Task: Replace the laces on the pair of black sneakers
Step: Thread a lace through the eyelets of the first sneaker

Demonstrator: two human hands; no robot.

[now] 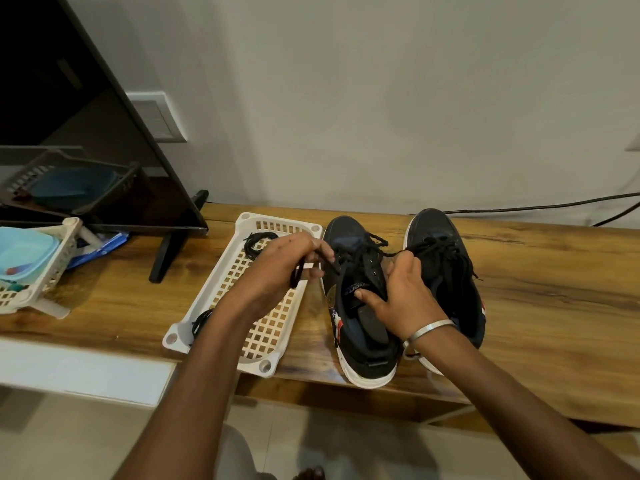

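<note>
Two black sneakers side by side on the wooden table (540, 282), toes toward the wall, heels near the front edge. Left sneaker (360, 327) just right of a white slotted tray (214, 296), right sneaker (450, 268) close beside it on the other side, partly hidden behind the wrist.

Left hand (280, 268) hovering over the tray's right rim, fingers curled and pinching a black lace (329, 261) that runs from the left sneaker's eyelets across to the fingertips, with a loop of it hanging down under the palm. Right hand (405, 292) gripping the left sneaker's tongue and collar, thumb tucked inside the opening, the other fingers wrapped over the laced part. Silver bangle (429, 329) on that wrist.

Right sneaker looks fully laced, loose ends flopped over its top. Left one looks partly undone near the top, though hard to say exactly how many eyelets.

In the tray: one coiled black lace (258, 242) at the far end, another bundle (201, 322) at the near end, partly covered by the left forearm.

Off to the left, a dark TV screen (86, 133) on a black stand, plus a second white basket (45, 271) holding a light blue container (24, 251). Black cable (554, 204) trailing along the wall behind the sneakers. Bit of tiled floor visible below the table edge.
</note>
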